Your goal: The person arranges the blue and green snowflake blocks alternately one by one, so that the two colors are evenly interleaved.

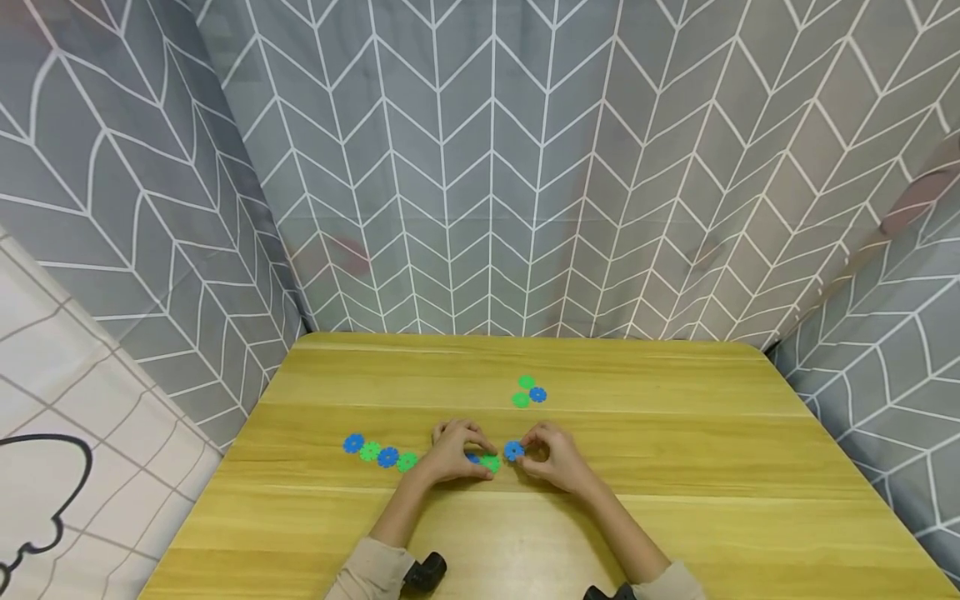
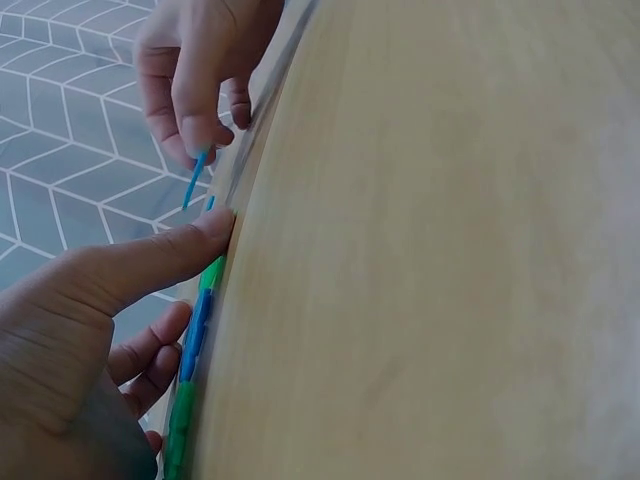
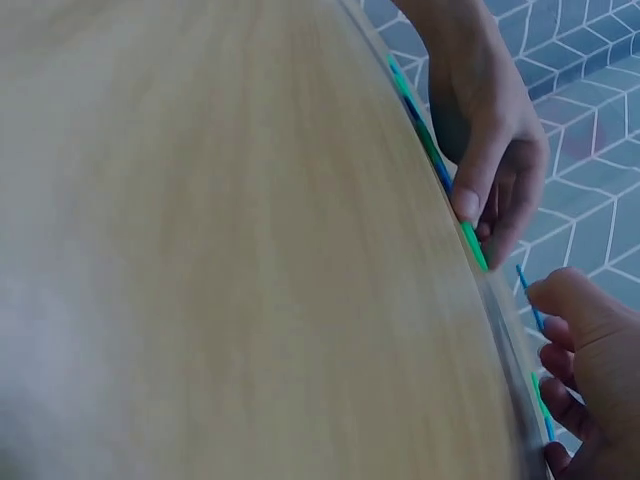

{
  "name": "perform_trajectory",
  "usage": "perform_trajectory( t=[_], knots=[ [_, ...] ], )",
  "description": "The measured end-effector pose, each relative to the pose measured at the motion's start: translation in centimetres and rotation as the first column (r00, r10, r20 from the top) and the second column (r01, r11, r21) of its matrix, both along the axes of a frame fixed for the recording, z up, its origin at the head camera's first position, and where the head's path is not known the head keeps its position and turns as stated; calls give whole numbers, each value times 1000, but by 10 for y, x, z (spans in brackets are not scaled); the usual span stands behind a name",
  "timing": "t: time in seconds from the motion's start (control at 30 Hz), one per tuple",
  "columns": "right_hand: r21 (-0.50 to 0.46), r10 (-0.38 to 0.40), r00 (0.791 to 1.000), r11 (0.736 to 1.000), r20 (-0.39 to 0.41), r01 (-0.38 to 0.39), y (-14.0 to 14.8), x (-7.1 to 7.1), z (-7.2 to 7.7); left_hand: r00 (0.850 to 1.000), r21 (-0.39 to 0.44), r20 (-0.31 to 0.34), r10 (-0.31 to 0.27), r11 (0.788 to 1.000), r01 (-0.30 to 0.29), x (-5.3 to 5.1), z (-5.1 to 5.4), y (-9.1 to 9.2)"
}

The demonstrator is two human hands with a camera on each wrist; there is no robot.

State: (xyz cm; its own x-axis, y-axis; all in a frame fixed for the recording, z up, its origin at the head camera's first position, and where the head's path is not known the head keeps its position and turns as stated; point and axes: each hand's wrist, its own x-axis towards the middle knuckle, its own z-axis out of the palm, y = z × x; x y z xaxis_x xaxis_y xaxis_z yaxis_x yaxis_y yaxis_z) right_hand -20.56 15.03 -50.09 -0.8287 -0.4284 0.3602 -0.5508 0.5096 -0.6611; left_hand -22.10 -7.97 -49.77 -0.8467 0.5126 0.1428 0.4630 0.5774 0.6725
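Notched plastic discs in blue and green lie in a row (image 1: pixel 387 457) on the wooden table, partly hidden under my left hand (image 1: pixel 450 452). Its thumb and forefinger hold the row's right end by a green disc (image 1: pixel 490 463). My right hand (image 1: pixel 557 457) pinches a single blue disc (image 1: pixel 513 451) by its right edge, a small gap away from that green one. In the left wrist view the blue disc (image 2: pixel 195 180) appears edge-on and raised off the tabletop. The right wrist view shows the left thumb against the row, beside the green end disc (image 3: pixel 473 245).
Farther back on the table (image 1: pixel 675 450) lie two green discs (image 1: pixel 521 400) and a blue disc (image 1: pixel 537 394), close together. A grey curtain (image 1: pixel 465 167) with white zigzag lines hangs behind the table and along its sides.
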Motion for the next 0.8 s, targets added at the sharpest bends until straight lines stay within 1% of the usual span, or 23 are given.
perform_trajectory(
  t=[0.07, 0.2, 0.27, 0.57, 0.8],
  knots=[
    [22, -16, 1000, 1000, -7, 16, -2, 2, 0, 1000, 3, 2, 0, 1000, 0, 0, 0, 0],
    [52, -34, 999, 998, 7, 34, -4, 6, -1, 1000, 8, 9, -4, 1000, 4, 0, 1, 0],
    [52, -35, 999, 998, 8, 35, -4, 7, -3, 1000, 8, 6, -6, 1000, 6, 0, 0, 0],
    [61, -37, 998, 997, -44, 40, -5, 8, -8, 1000, -8, -5, -8, 1000, 8, -2, -4, 0],
    [61, -35, 999, 997, -29, 37, -5, 8, -6, 1000, 1, -6, -7, 1000, 7, -1, -3, -1]
  ],
)
